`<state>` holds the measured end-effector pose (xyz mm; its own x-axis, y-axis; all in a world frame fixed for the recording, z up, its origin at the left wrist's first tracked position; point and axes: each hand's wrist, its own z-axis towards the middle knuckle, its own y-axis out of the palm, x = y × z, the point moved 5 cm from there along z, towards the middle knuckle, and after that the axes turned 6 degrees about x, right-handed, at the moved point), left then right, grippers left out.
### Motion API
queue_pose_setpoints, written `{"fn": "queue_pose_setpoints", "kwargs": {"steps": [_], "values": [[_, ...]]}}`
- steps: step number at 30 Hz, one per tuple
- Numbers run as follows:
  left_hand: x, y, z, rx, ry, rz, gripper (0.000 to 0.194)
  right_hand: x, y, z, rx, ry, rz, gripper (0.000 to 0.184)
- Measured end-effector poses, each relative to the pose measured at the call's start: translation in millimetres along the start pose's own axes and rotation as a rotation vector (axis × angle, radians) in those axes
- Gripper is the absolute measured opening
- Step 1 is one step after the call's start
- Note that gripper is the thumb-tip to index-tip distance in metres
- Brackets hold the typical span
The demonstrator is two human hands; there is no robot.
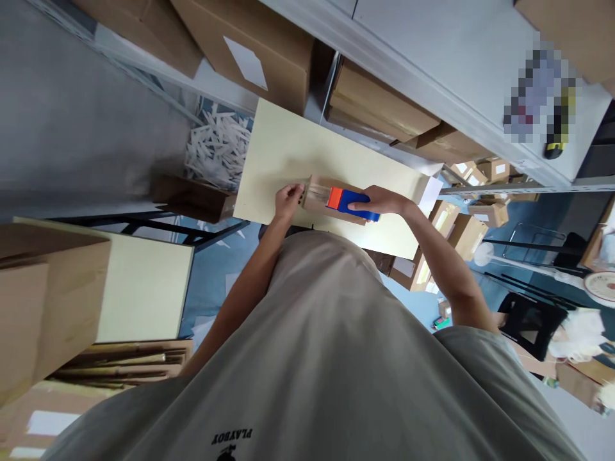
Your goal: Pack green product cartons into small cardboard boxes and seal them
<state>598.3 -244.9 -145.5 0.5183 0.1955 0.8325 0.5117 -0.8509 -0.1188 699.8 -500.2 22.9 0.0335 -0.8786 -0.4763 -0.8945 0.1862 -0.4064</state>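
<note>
A small flat cardboard box [354, 218] lies on the pale yellow tabletop [283, 141] in front of me. My right hand [382, 200] is wrapped round a blue and orange tape dispenser [350, 202], which rests along the top of the box. A shiny strip of clear tape [319, 194] runs from the orange end of the dispenser toward the box's left end. At that left end my left hand [288, 200] is closed, its fingertips pinching the box's edge. Whether they also touch the tape's end is too small to tell.
A shelf [432, 77] with large cardboard boxes [269, 51] stands along the far side. White scraps [218, 147] fill a container left of the table. A yellow-black cutter [555, 147] lies on the upper shelf. More cartons [456, 237] and a fan [600, 287] are at right.
</note>
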Motion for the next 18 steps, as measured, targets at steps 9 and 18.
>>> {"fn": "queue_pose_setpoints", "kwargs": {"steps": [9,18], "values": [[24,-13.8,-7,0.078,0.17,0.185,0.052,0,3,1,0.009,0.001,0.013,0.068],[45,4.2,-28,-0.022,0.268,0.299,0.034,0,9,5,-0.02,-0.014,0.092,0.068]]}}
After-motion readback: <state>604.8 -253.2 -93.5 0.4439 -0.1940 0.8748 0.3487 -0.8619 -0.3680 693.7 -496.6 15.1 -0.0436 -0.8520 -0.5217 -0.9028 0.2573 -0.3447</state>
